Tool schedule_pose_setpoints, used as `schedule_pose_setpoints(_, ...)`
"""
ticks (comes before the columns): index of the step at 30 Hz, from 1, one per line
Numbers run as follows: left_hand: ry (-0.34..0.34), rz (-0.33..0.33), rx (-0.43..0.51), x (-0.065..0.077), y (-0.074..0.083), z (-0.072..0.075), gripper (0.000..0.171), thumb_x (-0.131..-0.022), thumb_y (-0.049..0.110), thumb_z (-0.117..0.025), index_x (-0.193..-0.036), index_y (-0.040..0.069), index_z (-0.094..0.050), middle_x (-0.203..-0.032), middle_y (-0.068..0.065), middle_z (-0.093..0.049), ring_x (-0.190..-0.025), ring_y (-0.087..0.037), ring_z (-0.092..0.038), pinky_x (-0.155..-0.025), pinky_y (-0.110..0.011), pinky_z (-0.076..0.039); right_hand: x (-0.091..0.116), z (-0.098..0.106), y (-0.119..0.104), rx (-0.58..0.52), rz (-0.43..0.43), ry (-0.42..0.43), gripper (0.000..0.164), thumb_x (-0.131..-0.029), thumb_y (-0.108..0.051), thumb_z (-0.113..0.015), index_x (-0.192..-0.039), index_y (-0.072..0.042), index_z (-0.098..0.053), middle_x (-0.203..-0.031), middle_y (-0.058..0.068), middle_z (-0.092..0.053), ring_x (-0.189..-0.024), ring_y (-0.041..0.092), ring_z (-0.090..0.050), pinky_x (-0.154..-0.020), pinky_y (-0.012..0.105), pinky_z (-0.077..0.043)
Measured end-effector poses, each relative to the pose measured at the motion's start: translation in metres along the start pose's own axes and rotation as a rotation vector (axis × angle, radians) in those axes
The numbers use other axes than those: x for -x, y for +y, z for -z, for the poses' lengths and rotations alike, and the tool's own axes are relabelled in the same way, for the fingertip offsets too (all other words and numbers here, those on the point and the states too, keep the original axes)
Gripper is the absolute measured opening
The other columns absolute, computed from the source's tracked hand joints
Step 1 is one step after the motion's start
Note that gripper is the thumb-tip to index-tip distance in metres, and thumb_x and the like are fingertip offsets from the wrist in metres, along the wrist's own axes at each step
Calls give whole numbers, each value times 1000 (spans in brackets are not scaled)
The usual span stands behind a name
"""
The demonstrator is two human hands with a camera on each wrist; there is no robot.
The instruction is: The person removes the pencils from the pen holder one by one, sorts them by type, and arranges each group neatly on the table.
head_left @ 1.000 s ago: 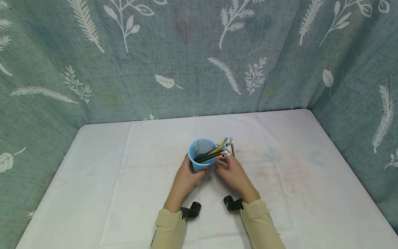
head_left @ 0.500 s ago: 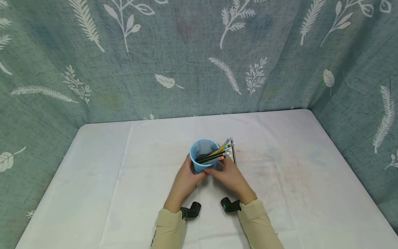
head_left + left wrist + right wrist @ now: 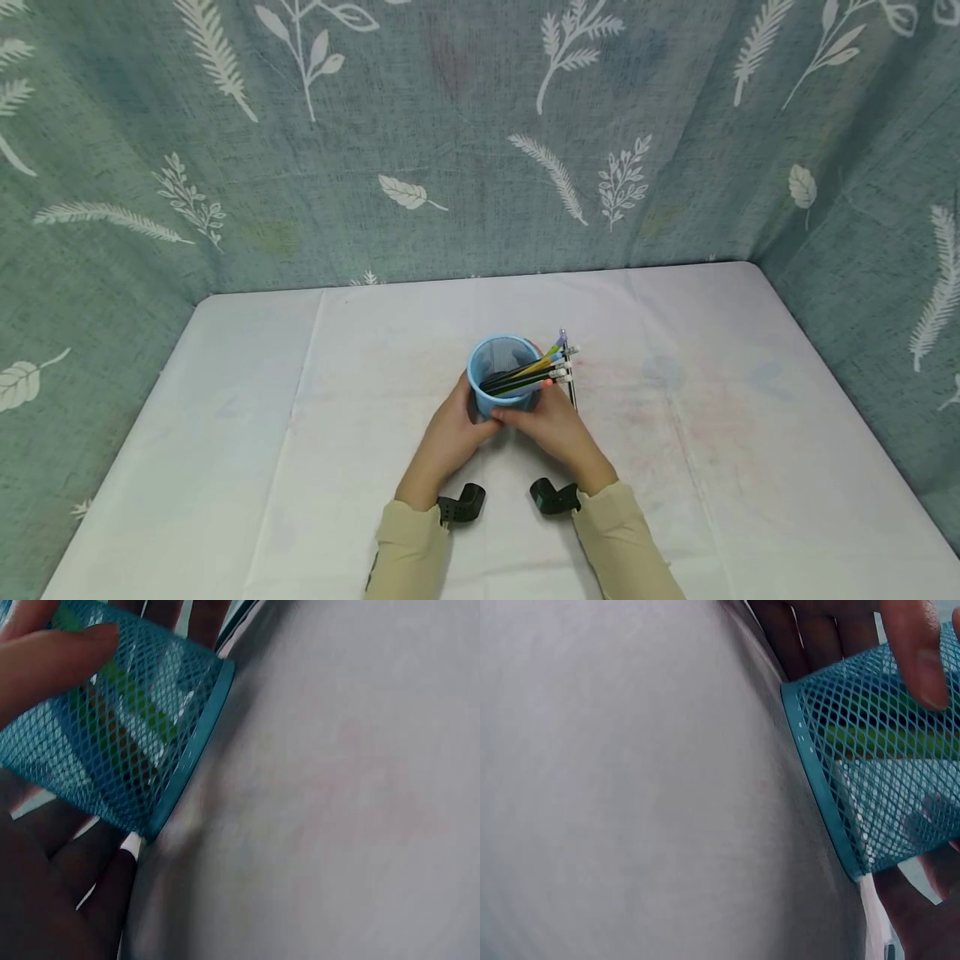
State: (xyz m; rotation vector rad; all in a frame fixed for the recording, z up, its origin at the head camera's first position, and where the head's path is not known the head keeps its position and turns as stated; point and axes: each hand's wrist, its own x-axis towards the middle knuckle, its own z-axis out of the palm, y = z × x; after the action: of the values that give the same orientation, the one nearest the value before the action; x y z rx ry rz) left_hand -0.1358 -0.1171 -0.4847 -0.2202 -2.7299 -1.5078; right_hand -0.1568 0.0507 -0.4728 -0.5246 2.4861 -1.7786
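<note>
A light-blue mesh pencil cup stands between my two hands near the middle of the table. Several pencils lean to the right inside it, their eraser ends jutting past the rim. My left hand grips the cup's left side, its thumb across the front mesh in the left wrist view. From the other side my right hand holds the cup, thumb on the front and fingers round the far right. In the right wrist view the cup's base rim sits close over the cloth. Green and dark shafts show through the mesh.
A thin dark pencil-like stick lies on the table just right of the cup, partly hidden by my right hand. White cloth covers the table. Leaf-patterned green curtains rise at the back and both sides.
My right hand has moved left from beside the cup and taken hold of its right side. The cup has shifted slightly right, with my left hand still on it.
</note>
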Motion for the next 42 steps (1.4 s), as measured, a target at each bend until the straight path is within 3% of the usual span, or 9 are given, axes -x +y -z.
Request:
schedule_pose_setpoints(6,-67,-41,54,0,1,4,80,-75,17,-64,-142,27,-21,-140,6,-30,-127,-10,-27,-102,-39,-25,1,-1,-1,36,9,25,104,-65,-36,-79,-143,-24,-11,-128,5,-46,-118,14,-41,-99,38,-29)
schedule_pose_setpoints(11,-75,1,43,1,3,6,72,-79,12,-55,-141,27,-23,-140,7,-32,-126,-10,-29,-101,-38,-27,3,-2,-3,104,-50,41,84,-64,-44,-77,-132,-14,-38,-116,5,-54,-107,14,-49,-91,38,-38)
schedule_pose_setpoints(14,-21,41,25,2,3,8,61,-81,10,-49,-138,25,-33,-134,7,-40,-120,-10,-38,-98,-36,-32,5,-3,-3,130,-83,52,74,-62,-49,-76,-120,-11,-50,-109,3,-57,-102,14,-51,-87,38,-40)
schedule_pose_setpoints(21,161,41,65,0,2,11,32,-89,16,-50,-121,21,-54,-109,6,-59,-99,-7,-55,-84,-28,-45,4,-3,-1,118,-114,52,70,-60,-49,-77,-115,-13,-52,-105,1,-58,-98,13,-53,-85,37,-41)
schedule_pose_setpoints(25,260,30,86,-1,3,15,26,-90,17,-51,-114,23,-58,-104,9,-60,-94,-5,-56,-79,-26,-47,3,-3,-1,109,-121,43,70,-60,-50,-77,-115,-14,-53,-105,0,-58,-97,13,-53,-86,37,-41)
schedule_pose_setpoints(32,468,-23,105,-1,19,23,21,-89,12,-49,-105,18,-62,-103,11,-58,-97,-4,-52,-76,-28,-47,3,-1,-2,100,-135,43,66,-59,-51,-77,-111,-18,-54,-103,-2,-59,-96,12,-53,-86,36,-40)
schedule_pose_setpoints(37,520,-87,108,1,27,28,17,-90,18,-52,-103,18,-63,-92,12,-61,-87,-4,-55,-75,-26,-46,2,-2,-1,117,-158,35,66,-60,-50,-77,-113,-20,-54,-105,-3,-58,-98,11,-52,-87,36,-40)
schedule_pose_setpoints(42,490,-172,95,2,36,29,18,-89,25,-54,-104,19,-63,-90,11,-61,-85,-5,-56,-77,-26,-45,3,-2,0,122,-152,38,67,-60,-48,-77,-115,-18,-53,-106,-2,-58,-97,11,-52,-87,36,-40)
